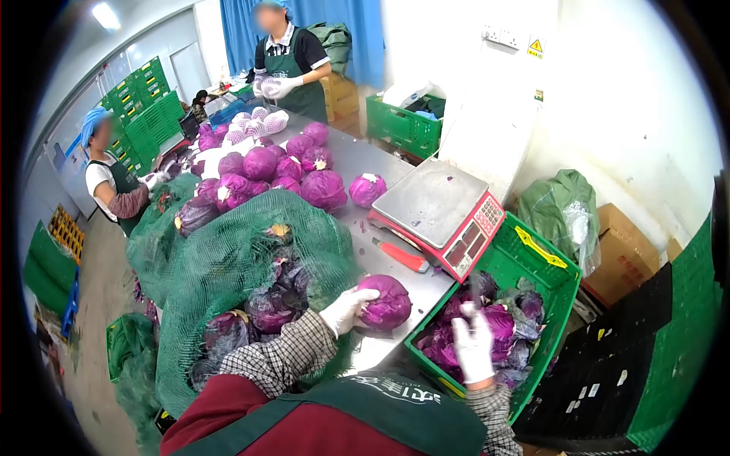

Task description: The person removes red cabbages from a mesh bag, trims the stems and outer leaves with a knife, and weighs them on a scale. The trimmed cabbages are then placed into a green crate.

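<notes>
While the left hand (346, 310) wraps its gloved fingers around a purple cabbage (388, 302) resting on the steel table (365, 159) beside the net sack (228, 266), the right hand (473, 351) hovers with fingers spread over the green crate (544, 262) of trimmed leaves (502, 327), probably letting scraps fall.

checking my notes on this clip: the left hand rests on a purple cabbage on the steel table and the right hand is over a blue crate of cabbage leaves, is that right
Not quite. The crate is green, not blue. The rest holds: in the head view the left hand rests on a purple cabbage on the steel table, and the right hand is over the crate of cabbage leaves.
</notes>
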Motion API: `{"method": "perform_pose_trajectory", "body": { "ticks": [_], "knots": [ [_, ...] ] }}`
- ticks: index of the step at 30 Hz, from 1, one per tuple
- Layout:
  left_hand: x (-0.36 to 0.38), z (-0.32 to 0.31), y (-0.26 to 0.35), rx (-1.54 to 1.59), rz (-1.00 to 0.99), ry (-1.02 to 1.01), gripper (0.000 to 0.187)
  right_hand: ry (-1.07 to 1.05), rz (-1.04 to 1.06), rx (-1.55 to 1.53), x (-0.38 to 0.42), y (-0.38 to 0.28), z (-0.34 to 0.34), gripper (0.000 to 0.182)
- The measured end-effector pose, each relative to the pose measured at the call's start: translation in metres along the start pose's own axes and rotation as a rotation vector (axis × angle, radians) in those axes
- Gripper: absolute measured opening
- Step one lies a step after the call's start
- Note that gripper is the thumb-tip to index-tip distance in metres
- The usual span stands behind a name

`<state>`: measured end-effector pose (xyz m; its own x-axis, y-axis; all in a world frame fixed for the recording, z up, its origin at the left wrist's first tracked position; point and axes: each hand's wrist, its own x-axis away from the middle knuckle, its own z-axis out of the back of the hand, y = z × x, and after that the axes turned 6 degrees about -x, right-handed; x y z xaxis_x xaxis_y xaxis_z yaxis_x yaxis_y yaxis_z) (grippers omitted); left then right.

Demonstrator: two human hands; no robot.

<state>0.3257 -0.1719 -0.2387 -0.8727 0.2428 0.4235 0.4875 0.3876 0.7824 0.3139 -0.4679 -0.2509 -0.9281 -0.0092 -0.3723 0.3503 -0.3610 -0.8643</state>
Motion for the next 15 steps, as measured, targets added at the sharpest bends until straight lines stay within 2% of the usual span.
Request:
{"method": "perform_pose_trajectory", "body": {
  "ticks": [2, 3, 5, 7, 8, 9, 11, 12, 15],
  "knots": [
    [-0.011, -0.002, -0.012, -0.029, -0.036, 0.089, 0.052, -0.212, 0.121, -0.061, -0.006, -0.044, -0.026, 0.034],
    [-0.006, -0.012, -0.009, -0.046, -0.013, 0.129, 0.05, -0.224, 0.275, -0.024, -0.004, -0.044, -0.041, 0.038],
    [-0.018, -0.004, -0.022, -0.087, -0.075, 0.14, 0.046, -0.325, 0.254, 0.048, -0.002, -0.048, -0.063, 0.04],
    [-0.013, -0.01, -0.017, -0.262, 0.024, 0.244, 0.042, -0.333, 0.311, 0.115, -0.002, -0.038, -0.071, 0.038],
    [-0.02, -0.002, -0.023, -0.229, 0.009, 0.248, 0.04, -0.337, 0.343, 0.148, -0.002, -0.031, -0.077, 0.038],
    [-0.013, -0.013, -0.015, -0.236, -0.003, 0.216, 0.043, -0.313, 0.348, 0.143, -0.003, -0.023, -0.08, 0.031],
    [-0.013, -0.014, -0.005, -0.272, 0.11, 0.25, 0.05, -0.259, 0.298, 0.132, 0.001, -0.012, -0.079, 0.025],
    [-0.013, -0.011, -0.001, -0.283, 0.131, 0.189, 0.058, -0.182, 0.363, 0.137, 0.0, -0.014, -0.078, 0.017],
    [-0.014, -0.01, 0.008, -0.221, 0.202, 0.193, 0.063, -0.19, 0.329, 0.173, 0.01, 0.002, -0.061, 0.011]
  ]
}}
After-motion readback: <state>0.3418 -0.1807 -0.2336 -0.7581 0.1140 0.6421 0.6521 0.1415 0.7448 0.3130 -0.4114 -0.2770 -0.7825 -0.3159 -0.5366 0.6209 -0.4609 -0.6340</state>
